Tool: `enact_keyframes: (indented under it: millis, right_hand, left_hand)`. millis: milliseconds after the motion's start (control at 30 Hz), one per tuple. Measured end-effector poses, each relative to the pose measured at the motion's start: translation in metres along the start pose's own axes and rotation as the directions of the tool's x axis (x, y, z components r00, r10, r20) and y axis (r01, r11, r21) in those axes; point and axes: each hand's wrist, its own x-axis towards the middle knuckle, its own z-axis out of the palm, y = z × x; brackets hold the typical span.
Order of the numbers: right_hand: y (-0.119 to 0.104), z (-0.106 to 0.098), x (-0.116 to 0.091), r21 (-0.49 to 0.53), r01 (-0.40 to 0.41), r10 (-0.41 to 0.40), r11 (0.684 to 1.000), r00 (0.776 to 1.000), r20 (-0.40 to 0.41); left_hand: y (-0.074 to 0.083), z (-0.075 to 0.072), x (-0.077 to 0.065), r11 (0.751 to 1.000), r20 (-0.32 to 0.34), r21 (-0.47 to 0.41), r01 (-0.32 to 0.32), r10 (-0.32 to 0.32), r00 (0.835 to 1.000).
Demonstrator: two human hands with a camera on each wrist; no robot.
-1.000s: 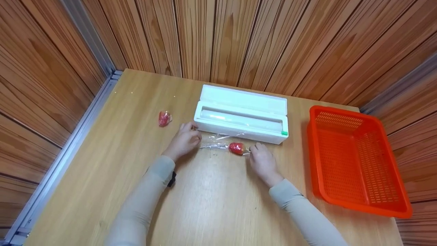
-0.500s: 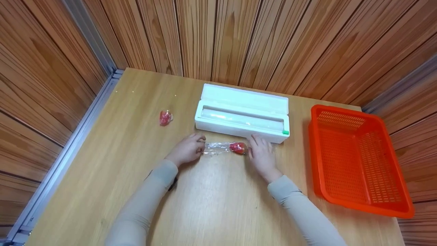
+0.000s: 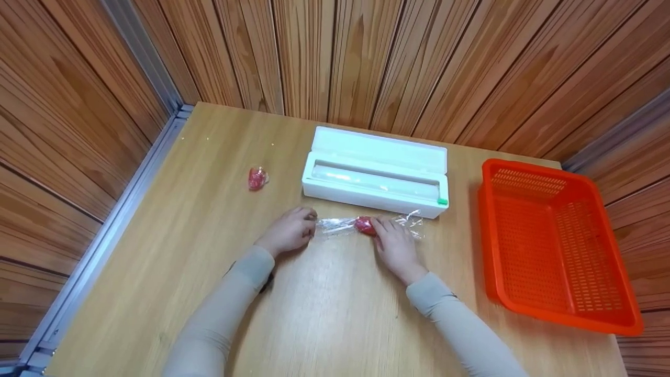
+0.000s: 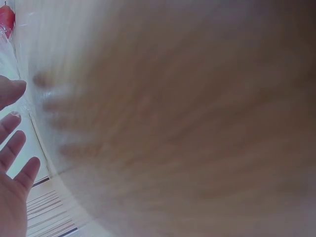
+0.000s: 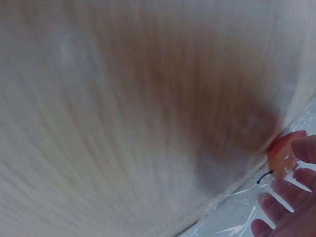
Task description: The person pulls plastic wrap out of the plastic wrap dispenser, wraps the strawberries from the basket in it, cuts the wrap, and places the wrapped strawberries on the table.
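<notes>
A red apple [image 3: 364, 225] with a dark stem lies on a strip of clear plastic wrap [image 3: 335, 225] in front of the white box. My right hand [image 3: 396, 246] holds the apple, thumb and forefinger at its sides in the right wrist view; loose wrap spreads out past the knuckles. At the left end of the wrap is my left hand [image 3: 289, 230], touching the film. Its fingers [image 4: 12, 148] look spread and the thumb stands apart from them in the left wrist view. Another red apple [image 3: 256, 178], wrapped in film, lies farther left on the table.
The white box [image 3: 366, 198] stands lid up at the back, with a roll of film [image 3: 374, 179] inside and a green tab at its right corner. An orange basket [image 3: 492, 251] sits at the right. Wood-patterned walls [image 3: 361, 57] border the table [image 3: 335, 324].
My right hand has shifted left from the wrap's right end onto the apple. Earlier, my left hand came down from the box's front to the wrap's left end.
</notes>
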Motion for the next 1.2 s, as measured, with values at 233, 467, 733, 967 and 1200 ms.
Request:
enact_keyframes:
  millis: [233, 467, 733, 967, 1200]
  right_hand:
    - [0.001, 0.007, 0.002, 0.012, 0.008, -0.008, 1.0, 0.999, -0.031]
    - [-0.001, 0.011, 0.011, 0.037, -0.035, 0.037, 0.999, 0.998, -0.051]
    - [-0.005, 0.012, 0.018, 0.043, 0.002, 0.002, 0.999, 0.995, -0.096]
    - [-0.009, 0.006, -0.001, 0.243, -0.064, 0.04, 0.968, 0.994, 0.104]
    - [-0.005, 0.004, -0.014, 0.369, -0.201, 0.134, 0.908, 0.971, 0.199]
  left_hand:
    - [0.008, -0.005, 0.0, 0.992, 0.007, 0.066, 0.107, -0.108, 0.994]
    - [0.033, -0.006, 0.026, 0.984, -0.117, 0.109, 0.141, -0.129, 0.985]
    - [0.064, 0.006, 0.061, 0.985, 0.021, 0.106, 0.135, -0.138, 0.99]
    - [0.078, 0.014, 0.05, 0.988, 0.067, 0.097, 0.121, -0.128, 0.99]
    - [0.08, 0.02, 0.039, 0.991, 0.097, 0.116, 0.069, -0.08, 0.992]
